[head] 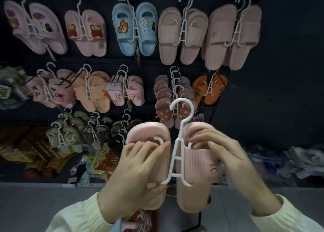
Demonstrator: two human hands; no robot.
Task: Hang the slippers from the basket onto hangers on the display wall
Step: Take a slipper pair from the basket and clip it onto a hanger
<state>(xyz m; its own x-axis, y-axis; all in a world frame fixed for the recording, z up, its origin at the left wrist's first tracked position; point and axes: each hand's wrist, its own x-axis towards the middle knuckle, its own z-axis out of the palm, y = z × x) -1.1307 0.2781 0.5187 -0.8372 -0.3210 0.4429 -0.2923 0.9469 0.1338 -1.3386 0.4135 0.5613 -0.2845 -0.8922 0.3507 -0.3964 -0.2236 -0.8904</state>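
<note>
Both hands are clenched on a pair of pink slippers carried by a white hanger [175, 145]. The left hand [133, 168] curls round the strap of the left slipper [149, 130], its thumb by the hanger's lower left prong. The right hand [226, 154] pinches the strap edge of the right slipper [192, 193], which bears a small smiley mark. One slipper sits on each side of the hanger's stem. Just behind the hanger's hook hang dark pink patterned pairs [164, 112], and up and right of the hook an orange pair [209, 89]. Far above the hanger, on the dark display wall [280, 73], hang plain pink pairs [168, 37]. Up and left of it is a blue pair [135, 30].
</note>
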